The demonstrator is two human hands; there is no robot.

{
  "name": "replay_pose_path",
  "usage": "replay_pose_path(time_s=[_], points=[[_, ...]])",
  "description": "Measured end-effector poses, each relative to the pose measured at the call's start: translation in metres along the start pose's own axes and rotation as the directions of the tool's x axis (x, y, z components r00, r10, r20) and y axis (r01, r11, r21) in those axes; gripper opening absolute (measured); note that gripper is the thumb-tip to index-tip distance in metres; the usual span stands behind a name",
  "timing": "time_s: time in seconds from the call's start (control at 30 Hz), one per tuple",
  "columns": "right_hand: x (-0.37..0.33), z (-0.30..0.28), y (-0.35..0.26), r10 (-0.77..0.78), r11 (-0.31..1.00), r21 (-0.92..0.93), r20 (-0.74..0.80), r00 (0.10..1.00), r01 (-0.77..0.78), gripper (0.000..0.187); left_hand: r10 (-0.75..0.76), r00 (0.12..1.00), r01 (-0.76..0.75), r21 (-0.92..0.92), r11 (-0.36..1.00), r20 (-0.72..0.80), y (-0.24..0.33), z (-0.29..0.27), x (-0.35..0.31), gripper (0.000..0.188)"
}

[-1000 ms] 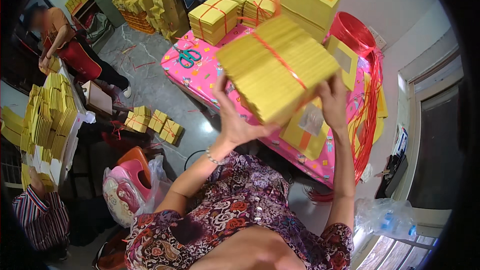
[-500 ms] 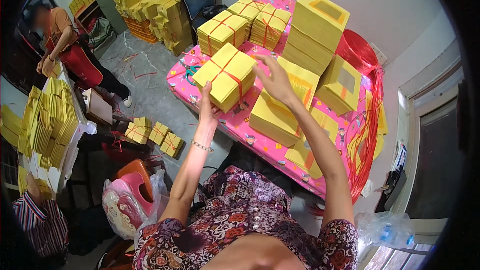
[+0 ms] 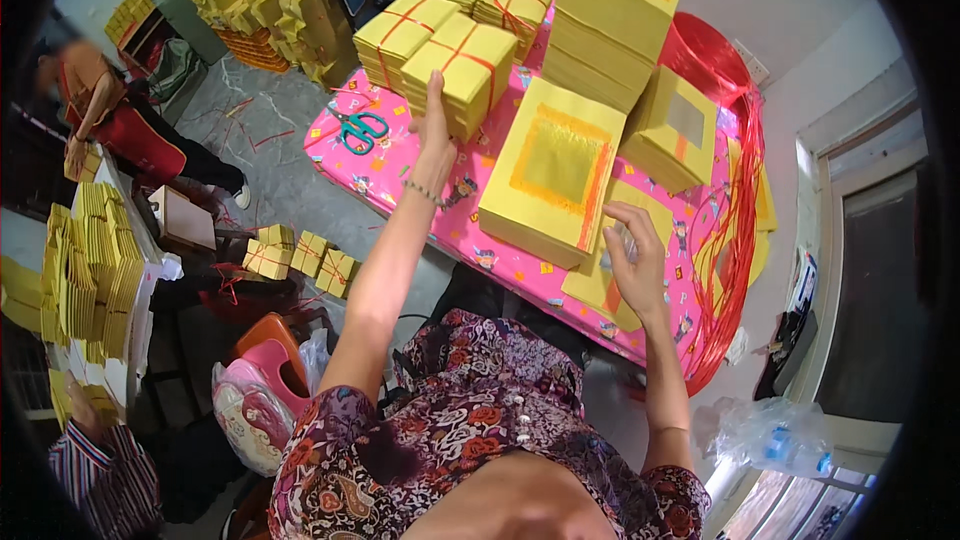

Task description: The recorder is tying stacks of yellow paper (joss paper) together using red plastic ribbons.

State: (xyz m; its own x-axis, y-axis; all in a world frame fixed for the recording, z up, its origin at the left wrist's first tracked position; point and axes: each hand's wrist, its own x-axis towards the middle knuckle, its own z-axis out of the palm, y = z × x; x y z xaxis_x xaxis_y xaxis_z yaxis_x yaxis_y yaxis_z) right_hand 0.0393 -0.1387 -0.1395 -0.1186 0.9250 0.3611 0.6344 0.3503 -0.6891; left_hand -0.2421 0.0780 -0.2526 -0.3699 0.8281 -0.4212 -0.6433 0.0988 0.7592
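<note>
My left hand (image 3: 433,128) is at the near side of a tied bundle of yellow paper (image 3: 465,68), its thumb up along the bundle's face and its other fingers partly hidden. Red string crosses over the top of this bundle, which sits close against other tied bundles (image 3: 400,28). My right hand (image 3: 636,262) is empty, with thumb and fingers apart, beside a thick stack of yellow paper (image 3: 505,195) with a gold square on top. Under that hand lie loose yellow sheets (image 3: 590,290). Green-handled scissors (image 3: 357,130) rest left of the bundles.
A pink patterned cloth covers the table (image 3: 460,230). Tall yellow stacks (image 3: 600,50) stand at the back, and red string (image 3: 735,240) hangs over the right edge. At left, another person (image 3: 110,105) works by a table with yellow bundles (image 3: 95,270); a striped sleeve (image 3: 85,455) shows lower left.
My left hand has moved the tied bundle away from me, up against the other bundles. My right hand has left the bundle and come back toward the lower right.
</note>
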Motion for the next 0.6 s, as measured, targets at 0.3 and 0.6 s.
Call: replay_pose_path(time_s=[0.3, 0.6], points=[[-0.028, -0.004, 0.001, 0.059, 0.998, -0.019, 0.011, 0.998, -0.059, 0.022, 0.006, 0.995, -0.003, -0.038, 0.999, 0.099, -0.002, 0.046, 0.033, 0.082], [-0.026, -0.003, 0.001, 0.0, 0.998, -0.062, 0.049, 0.999, 0.003, 0.026, -0.121, 0.903, 0.109, 0.052, 0.993, 0.413, 0.025, 0.024, 0.026, 0.097]])
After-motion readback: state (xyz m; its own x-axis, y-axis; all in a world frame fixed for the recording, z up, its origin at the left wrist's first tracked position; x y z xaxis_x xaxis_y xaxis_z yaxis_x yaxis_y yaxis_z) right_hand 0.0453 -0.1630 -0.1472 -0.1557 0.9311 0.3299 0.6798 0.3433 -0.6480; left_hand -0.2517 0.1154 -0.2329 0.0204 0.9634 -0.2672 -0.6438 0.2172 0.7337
